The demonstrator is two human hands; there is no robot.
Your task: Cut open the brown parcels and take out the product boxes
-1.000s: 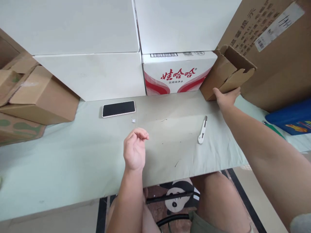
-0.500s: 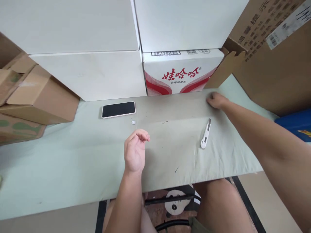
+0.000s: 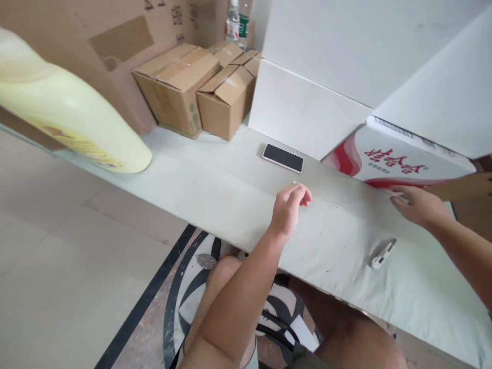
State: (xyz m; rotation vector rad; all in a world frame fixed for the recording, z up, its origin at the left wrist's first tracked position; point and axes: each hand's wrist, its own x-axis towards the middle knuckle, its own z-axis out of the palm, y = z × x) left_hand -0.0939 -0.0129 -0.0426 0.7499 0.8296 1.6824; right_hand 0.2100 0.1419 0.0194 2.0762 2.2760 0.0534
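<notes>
My left hand (image 3: 290, 207) hovers just above the pale green tabletop (image 3: 215, 189) with its fingers loosely curled and nothing in them. A tiny white piece (image 3: 294, 182) lies just beyond its fingertips. A black phone (image 3: 283, 157) lies face up farther back. My right hand (image 3: 417, 205) rests flat on the table, fingers stretched toward the foot of a red-and-white carton (image 3: 395, 164). A white utility knife (image 3: 382, 254) lies near the table's front edge, below my right hand.
Large white boxes (image 3: 307, 110) stand behind the phone. Two brown cardboard boxes (image 3: 175, 84) (image 3: 226, 95) sit at the table's far left, with bottles (image 3: 232, 20) behind them. A big pale yellow bottle (image 3: 69, 118) looms close at the left. Tiled floor lies below.
My head has turned sharply left, so the table now runs diagonally. My right hand let go of the small cardboard box and came down by the red-and-white carton. The left hand barely moved.
</notes>
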